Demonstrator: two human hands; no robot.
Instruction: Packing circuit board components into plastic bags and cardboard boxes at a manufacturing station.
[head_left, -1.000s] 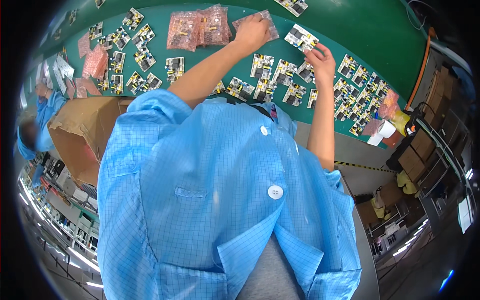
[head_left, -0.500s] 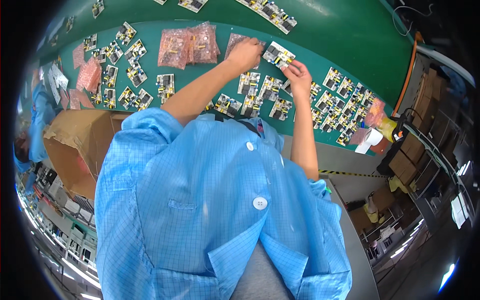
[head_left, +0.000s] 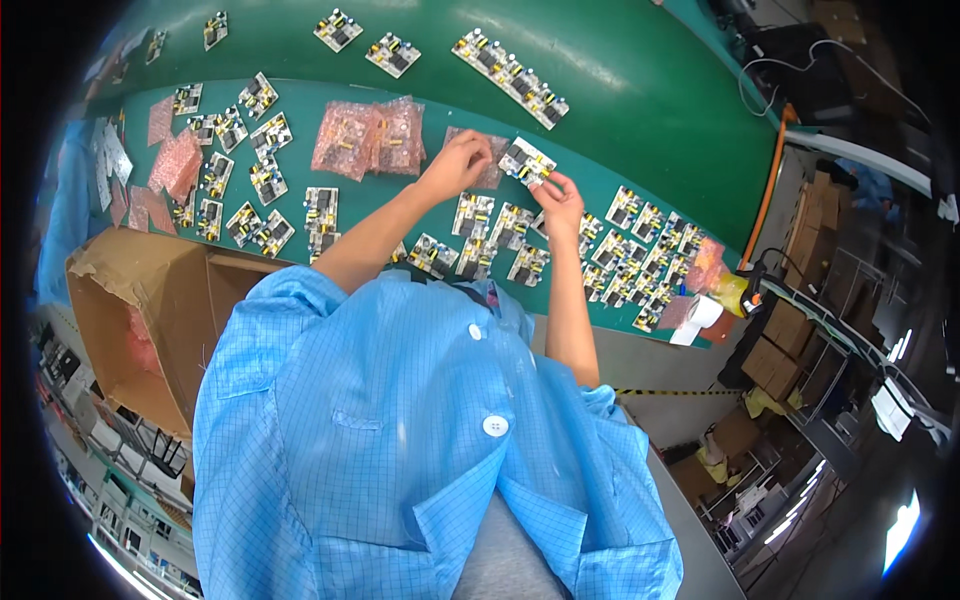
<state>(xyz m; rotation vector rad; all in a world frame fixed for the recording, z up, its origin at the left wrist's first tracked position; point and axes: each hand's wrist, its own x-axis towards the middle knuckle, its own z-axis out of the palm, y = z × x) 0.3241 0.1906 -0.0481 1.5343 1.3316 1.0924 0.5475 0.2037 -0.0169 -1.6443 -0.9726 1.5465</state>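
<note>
My left hand [head_left: 458, 162] grips the edge of a flat pink bag [head_left: 487, 158] lying on the green table [head_left: 420, 215]. My right hand [head_left: 560, 192] holds a small circuit board [head_left: 525, 162] by its near edge, right beside the bag's mouth. Just below both hands lie several loose circuit boards [head_left: 478, 235] with yellow and black parts. My arms reach out from blue checked sleeves.
A pile of filled pink bags [head_left: 368, 135] sits left of my hands. More boards lie at the left [head_left: 240, 170] and right [head_left: 640, 255], and on the green belt [head_left: 510, 75] behind. An open cardboard box [head_left: 135, 320] stands at lower left.
Both hands have come closer together, bringing the board up against the pink bag. The view has tilted, so the table sits lower in the picture.
</note>
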